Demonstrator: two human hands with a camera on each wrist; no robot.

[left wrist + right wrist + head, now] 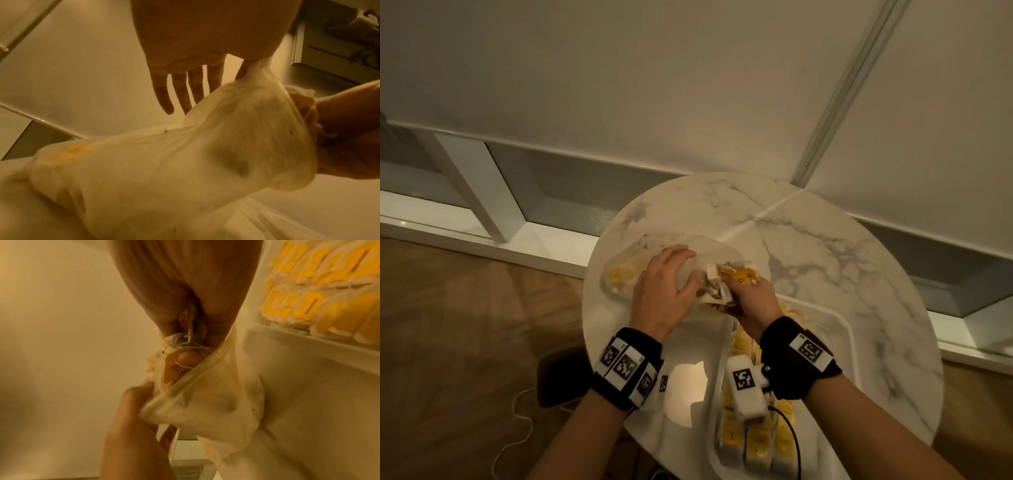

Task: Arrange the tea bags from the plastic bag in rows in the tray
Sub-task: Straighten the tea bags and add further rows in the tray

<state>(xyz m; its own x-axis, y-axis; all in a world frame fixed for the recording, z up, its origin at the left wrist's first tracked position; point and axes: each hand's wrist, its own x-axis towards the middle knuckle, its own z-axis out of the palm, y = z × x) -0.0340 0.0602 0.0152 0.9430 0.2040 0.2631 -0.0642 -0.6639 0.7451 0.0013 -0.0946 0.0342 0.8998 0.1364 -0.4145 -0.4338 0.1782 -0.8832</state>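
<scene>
The plastic bag (654,270) lies on the tabletop (825,246) under and just beyond the hands, thin and cloudy, with a few yellow-tagged tea bags showing through its far end, out past the left hand's fingertips. The left hand (664,291) pinches a gathered fold of the bag's mouth between thumb and forefinger, its other fingers (164,97) straight and spread above the film. The right hand (753,301) is at the bag's opening, fingers curled round a bunch of tea bags (736,274) with yellow tags and tangled strings; how many it grips is hard to tell, since the wrist view is blurred.

The tray (846,329), white with a raised rim, sits under and behind the right wrist. In it stand rows of tea bags (756,442), yellow tags up, packed side by side; the right wrist view shows two such rows (329,288) through the bag's film.

The tabletop is round, white marble with grey veins. Beyond the hands runs a pale wall (619,85) with a white skirting ledge (465,236); to the left of the left hand is wooden floor (448,342) with a white cable (517,421) lying on it.
</scene>
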